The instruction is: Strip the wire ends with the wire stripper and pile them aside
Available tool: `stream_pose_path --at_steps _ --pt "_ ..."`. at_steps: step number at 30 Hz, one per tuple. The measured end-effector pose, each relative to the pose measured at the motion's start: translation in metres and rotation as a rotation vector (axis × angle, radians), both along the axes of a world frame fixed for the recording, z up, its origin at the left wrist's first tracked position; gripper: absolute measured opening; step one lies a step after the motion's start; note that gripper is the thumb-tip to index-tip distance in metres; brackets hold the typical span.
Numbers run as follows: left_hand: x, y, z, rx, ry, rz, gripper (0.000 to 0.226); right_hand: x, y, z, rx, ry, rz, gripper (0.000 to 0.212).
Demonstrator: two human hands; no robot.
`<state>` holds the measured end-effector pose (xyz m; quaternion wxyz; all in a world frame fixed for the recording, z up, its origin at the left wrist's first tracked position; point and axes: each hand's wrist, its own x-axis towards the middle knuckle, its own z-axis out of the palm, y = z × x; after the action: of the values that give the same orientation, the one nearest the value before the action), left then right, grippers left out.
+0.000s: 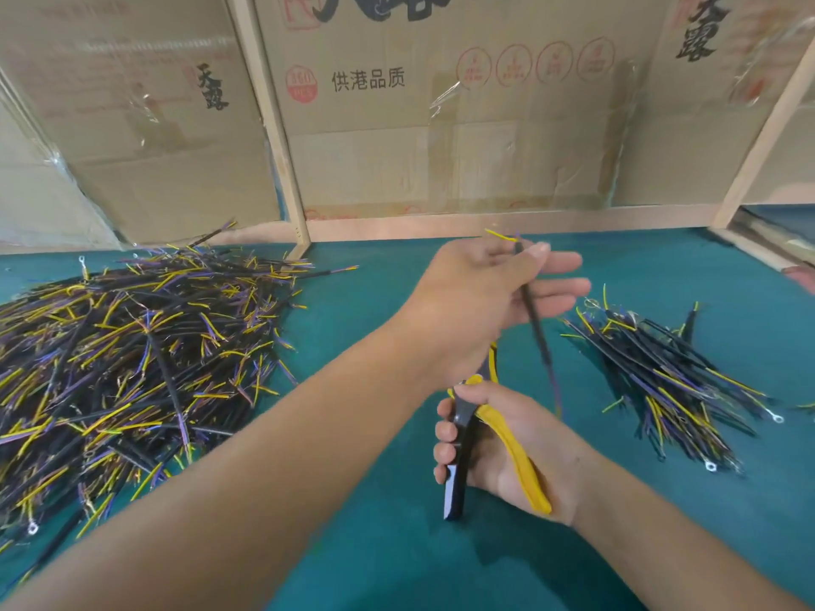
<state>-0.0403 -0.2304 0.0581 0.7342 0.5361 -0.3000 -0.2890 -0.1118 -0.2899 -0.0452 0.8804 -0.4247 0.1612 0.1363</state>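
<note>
Left hand (480,297) pinches a black wire (536,328) between thumb and fingers, other fingers loosely extended. Wire runs near-to-far, coloured tips far; near end blurred, maybe at the stripper's head. Right hand (507,452) grips the wire stripper (463,452), handles spread, pointing near. Big pile (132,368) left, small pile (661,372) right, bare green mat (397,544) between.

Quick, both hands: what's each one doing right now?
Left hand: pinches one black wire, held above the table.
Right hand: grips the wire stripper by its handles.
</note>
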Motion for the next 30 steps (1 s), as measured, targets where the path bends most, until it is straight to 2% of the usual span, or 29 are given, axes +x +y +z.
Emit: stream_pose_path --at_steps 3,4,5,6,8,10,11,13,15,16,20,21,25,27,30 --pt "-0.007 -0.058 0.005 0.084 0.247 -0.007 0.018 0.001 0.001 -0.001 -0.008 0.007 -0.001 0.012" --pt "-0.010 -0.073 0.002 0.164 0.257 0.010 0.020 0.002 0.002 -0.001 -0.018 0.006 -0.007 0.012" --pt "-0.009 -0.085 -0.004 0.281 0.180 0.009 0.022 0.002 0.002 -0.001 -0.025 0.004 -0.014 0.012" --pt "-0.004 -0.093 -0.009 0.435 0.009 -0.023 0.023 0.002 0.002 0.000 -0.031 0.002 -0.012 0.012" --pt "0.018 -0.090 -0.008 0.750 -0.548 -0.046 0.025 -0.001 -0.001 0.002 -0.013 0.001 0.006 0.018" --pt "0.048 -0.069 0.000 0.958 -1.066 -0.101 0.021 -0.004 -0.006 0.004 -0.002 -0.017 0.020 0.021" --pt "0.064 -0.052 0.002 1.068 -1.217 -0.146 0.019 -0.005 -0.009 0.005 -0.011 -0.027 0.016 0.020" --pt "0.089 -0.011 -0.002 1.358 -1.358 -0.256 0.017 -0.004 -0.012 0.006 -0.030 -0.036 -0.022 0.019" --pt "0.095 0.028 -0.018 1.601 -1.339 -0.347 0.021 -0.001 -0.012 0.006 -0.045 -0.030 -0.071 0.016" --pt "0.094 0.042 -0.032 1.623 -1.311 -0.338 0.026 0.000 -0.012 0.006 -0.053 -0.028 -0.095 0.015" --pt "0.081 0.074 -0.077 1.375 -1.355 -0.084 0.016 0.002 -0.012 0.005 -0.075 -0.067 -0.154 0.017" --pt "0.080 0.081 -0.079 1.278 -1.310 -0.008 0.014 0.002 -0.013 0.005 -0.080 -0.080 -0.170 0.017" --pt "0.065 0.103 -0.073 0.836 -0.758 0.185 0.014 0.004 -0.015 0.005 -0.089 -0.096 -0.241 0.014" --pt "0.049 0.104 -0.076 0.642 -0.497 0.102 0.013 0.005 -0.015 0.004 -0.092 -0.090 -0.250 0.014" --pt "0.032 0.099 -0.087 0.529 -0.355 -0.098 0.009 0.006 -0.016 0.005 -0.098 -0.103 -0.246 0.013"
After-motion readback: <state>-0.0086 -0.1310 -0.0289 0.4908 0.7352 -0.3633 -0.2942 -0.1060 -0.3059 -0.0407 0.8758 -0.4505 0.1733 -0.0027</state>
